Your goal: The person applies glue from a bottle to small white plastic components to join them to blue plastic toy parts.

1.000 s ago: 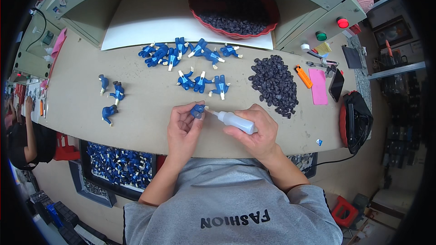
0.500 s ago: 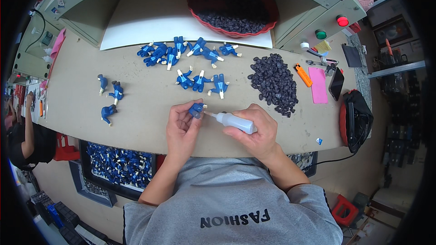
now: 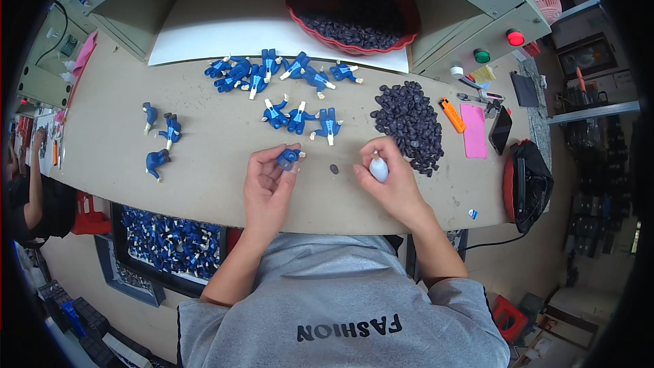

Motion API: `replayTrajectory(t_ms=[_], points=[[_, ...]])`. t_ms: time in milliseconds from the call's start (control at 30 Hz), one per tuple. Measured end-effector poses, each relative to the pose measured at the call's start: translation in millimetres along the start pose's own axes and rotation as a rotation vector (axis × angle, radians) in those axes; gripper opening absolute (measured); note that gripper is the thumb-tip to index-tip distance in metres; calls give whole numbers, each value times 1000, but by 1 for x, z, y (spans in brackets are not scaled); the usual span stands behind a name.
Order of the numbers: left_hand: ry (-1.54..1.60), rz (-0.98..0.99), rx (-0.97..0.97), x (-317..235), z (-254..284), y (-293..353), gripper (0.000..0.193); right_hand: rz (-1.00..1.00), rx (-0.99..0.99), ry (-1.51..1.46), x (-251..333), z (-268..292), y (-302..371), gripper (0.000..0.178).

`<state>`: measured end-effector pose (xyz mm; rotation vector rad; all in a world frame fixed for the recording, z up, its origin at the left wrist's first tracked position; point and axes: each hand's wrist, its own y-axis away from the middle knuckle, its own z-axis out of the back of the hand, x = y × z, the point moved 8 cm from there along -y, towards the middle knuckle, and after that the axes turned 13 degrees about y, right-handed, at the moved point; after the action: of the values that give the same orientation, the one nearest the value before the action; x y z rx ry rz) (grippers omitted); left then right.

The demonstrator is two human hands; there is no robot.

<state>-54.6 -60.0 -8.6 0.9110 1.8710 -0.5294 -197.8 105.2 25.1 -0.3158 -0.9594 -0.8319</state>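
My left hand (image 3: pixel 267 187) is closed around a small blue figure body (image 3: pixel 289 157), pinched between thumb and fingers; a pale hand part sticks out at its right. My right hand (image 3: pixel 395 187) grips a whitish squeeze bottle (image 3: pixel 379 169), its tip now turned away from the figure. One dark oval piece (image 3: pixel 334 169) lies on the bench between my hands. Beyond them lie several blue figure bodies (image 3: pixel 300 119) with white parts. A heap of dark oval pieces (image 3: pixel 410 126) sits to the right. Three figures with dark tops (image 3: pixel 158 159) lie at the left.
A red scalloped bowl (image 3: pixel 293 0) of dark pieces stands at the back. On the right are an orange cutter (image 3: pixel 453 116), a pink pad (image 3: pixel 475 133), a phone (image 3: pixel 501 129) and a black pouch (image 3: pixel 531 184). A black tray (image 3: pixel 122 252) full of figures sits below the bench's left front.
My right hand has drawn the bottle away to the right and tipped it more upright. A single dark piece now shows on the bench between my hands. The left hand still holds the figure.
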Motion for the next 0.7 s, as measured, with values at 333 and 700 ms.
replayTrajectory(t_ms=[333,700], points=[[68,9,-28,0,5,0,28,366,143,496,33,-26,-2,21],[335,278,70,18,-20,17,25,-2,29,-5,4,-24,8,19]])
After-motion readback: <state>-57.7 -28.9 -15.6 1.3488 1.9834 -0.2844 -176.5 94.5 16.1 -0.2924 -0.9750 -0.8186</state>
